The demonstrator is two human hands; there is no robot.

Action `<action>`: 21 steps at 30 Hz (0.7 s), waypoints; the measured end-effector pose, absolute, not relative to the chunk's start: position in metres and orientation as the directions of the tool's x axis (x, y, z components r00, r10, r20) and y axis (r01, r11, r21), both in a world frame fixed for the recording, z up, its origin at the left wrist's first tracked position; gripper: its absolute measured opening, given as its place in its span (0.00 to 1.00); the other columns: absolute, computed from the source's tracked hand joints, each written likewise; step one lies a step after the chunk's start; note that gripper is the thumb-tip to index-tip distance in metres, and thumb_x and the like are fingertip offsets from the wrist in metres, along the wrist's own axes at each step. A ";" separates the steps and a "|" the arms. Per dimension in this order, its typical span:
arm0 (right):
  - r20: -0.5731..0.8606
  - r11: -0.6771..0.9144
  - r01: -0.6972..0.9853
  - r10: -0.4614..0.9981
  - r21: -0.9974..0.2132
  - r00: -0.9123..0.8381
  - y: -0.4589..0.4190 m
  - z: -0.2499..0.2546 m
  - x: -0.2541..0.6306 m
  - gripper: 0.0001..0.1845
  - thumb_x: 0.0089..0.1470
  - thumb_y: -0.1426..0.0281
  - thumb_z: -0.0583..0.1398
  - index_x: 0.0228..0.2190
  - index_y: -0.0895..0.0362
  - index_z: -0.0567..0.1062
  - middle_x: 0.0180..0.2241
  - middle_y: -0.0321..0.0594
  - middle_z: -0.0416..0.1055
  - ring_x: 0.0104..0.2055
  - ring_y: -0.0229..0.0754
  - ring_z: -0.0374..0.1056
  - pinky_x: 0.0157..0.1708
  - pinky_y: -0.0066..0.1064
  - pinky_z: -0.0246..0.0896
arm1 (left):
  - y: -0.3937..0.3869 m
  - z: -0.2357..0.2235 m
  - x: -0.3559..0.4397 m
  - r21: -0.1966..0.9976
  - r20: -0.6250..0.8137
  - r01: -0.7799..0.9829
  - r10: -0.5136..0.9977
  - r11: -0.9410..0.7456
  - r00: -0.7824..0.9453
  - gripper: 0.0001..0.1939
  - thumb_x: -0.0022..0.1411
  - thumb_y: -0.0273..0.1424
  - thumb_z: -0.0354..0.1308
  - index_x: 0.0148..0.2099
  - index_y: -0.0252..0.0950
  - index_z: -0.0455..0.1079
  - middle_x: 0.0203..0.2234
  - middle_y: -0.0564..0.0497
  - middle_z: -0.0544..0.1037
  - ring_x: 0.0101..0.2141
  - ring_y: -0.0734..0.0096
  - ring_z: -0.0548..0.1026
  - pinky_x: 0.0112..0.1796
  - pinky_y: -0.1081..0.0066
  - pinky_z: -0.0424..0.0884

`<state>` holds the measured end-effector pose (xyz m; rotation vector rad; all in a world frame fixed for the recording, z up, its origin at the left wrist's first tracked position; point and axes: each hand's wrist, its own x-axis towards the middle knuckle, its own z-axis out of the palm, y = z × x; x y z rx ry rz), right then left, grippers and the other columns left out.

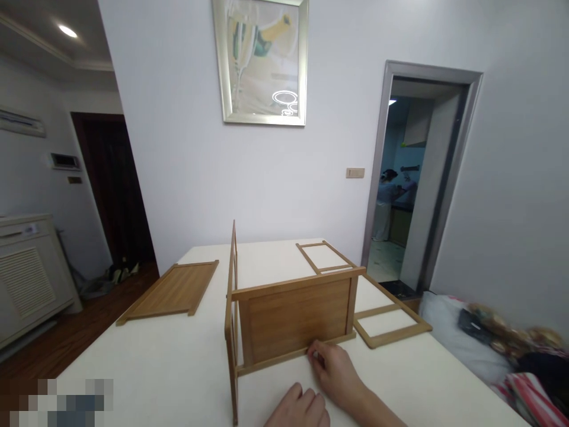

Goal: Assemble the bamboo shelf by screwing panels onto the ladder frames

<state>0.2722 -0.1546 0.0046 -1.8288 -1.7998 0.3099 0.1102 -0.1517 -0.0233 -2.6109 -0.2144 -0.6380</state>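
Note:
On the white table, a brown wooden panel (296,320) stands upright on its long edge, framed by rails at top and bottom. Its left end meets a wooden frame (231,320) that I see nearly edge-on, also upright. My right hand (335,370) is at the panel's lower rail, towards its right end, with the fingers curled in a pinch; whatever they hold is hidden. Closer to me, my left hand (300,409) rests low over the tabletop with bent, closed fingers. Its palm is out of sight, and it is apart from the panel.
Another slatted wooden panel (175,290) lies flat at the table's left. An open wooden frame (393,326) lies flat behind and right of the standing panel. Clothes and bedding (502,350) are piled beyond the right edge. A person (386,201) stands in the room past the doorway.

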 end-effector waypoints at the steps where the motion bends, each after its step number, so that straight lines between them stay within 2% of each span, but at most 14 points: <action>1: 0.215 0.043 0.850 0.973 -0.525 0.083 -0.155 0.006 0.272 0.11 0.50 0.74 0.53 0.31 0.53 0.75 0.24 0.35 0.74 0.27 0.39 0.68 0.28 0.26 0.52 | -0.156 -0.014 0.107 -0.377 0.455 0.249 0.056 -0.892 0.889 0.07 0.62 0.23 0.51 0.32 0.36 0.67 0.24 0.50 0.72 0.24 0.69 0.67 0.27 0.66 0.58; 4: 0.233 0.040 0.859 0.968 -0.511 0.094 -0.156 0.007 0.270 0.10 0.50 0.74 0.54 0.31 0.53 0.75 0.24 0.34 0.73 0.27 0.38 0.66 0.28 0.26 0.51 | -0.170 0.012 0.095 -0.329 0.379 0.239 0.104 -0.914 0.919 0.05 0.63 0.24 0.49 0.38 0.34 0.66 0.31 0.47 0.73 0.30 0.66 0.68 0.35 0.64 0.61; 6: 0.239 0.038 0.863 0.966 -0.504 0.097 -0.157 0.007 0.270 0.09 0.50 0.74 0.54 0.31 0.54 0.75 0.24 0.34 0.73 0.27 0.38 0.65 0.28 0.26 0.50 | -0.176 0.023 0.088 -0.302 0.345 0.248 0.137 -0.921 0.928 0.06 0.63 0.23 0.48 0.40 0.33 0.65 0.32 0.47 0.72 0.32 0.66 0.68 0.36 0.64 0.61; 11: 0.274 0.031 0.877 0.955 -0.480 0.116 -0.161 0.009 0.269 0.10 0.50 0.76 0.54 0.32 0.55 0.74 0.26 0.36 0.73 0.28 0.37 0.65 0.29 0.25 0.50 | -0.176 0.026 0.081 -0.284 0.297 0.284 0.198 -0.916 0.934 0.08 0.62 0.20 0.46 0.41 0.33 0.63 0.34 0.46 0.72 0.33 0.65 0.69 0.37 0.64 0.64; 15: 0.290 0.027 0.885 0.949 -0.465 0.124 -0.162 0.011 0.269 0.10 0.50 0.77 0.55 0.31 0.55 0.75 0.28 0.37 0.74 0.29 0.37 0.66 0.29 0.25 0.50 | -0.174 0.027 0.081 -0.285 0.305 0.318 0.229 -0.904 0.924 0.11 0.61 0.18 0.44 0.42 0.34 0.61 0.34 0.47 0.71 0.33 0.64 0.70 0.37 0.64 0.67; 21: 0.292 0.025 0.889 0.948 -0.458 0.124 -0.163 0.012 0.268 0.11 0.50 0.77 0.55 0.32 0.55 0.76 0.30 0.37 0.75 0.30 0.37 0.66 0.29 0.26 0.50 | -0.180 0.026 0.070 -0.218 0.349 0.335 0.248 -0.917 0.904 0.11 0.59 0.17 0.43 0.39 0.37 0.59 0.32 0.49 0.70 0.31 0.65 0.71 0.33 0.66 0.69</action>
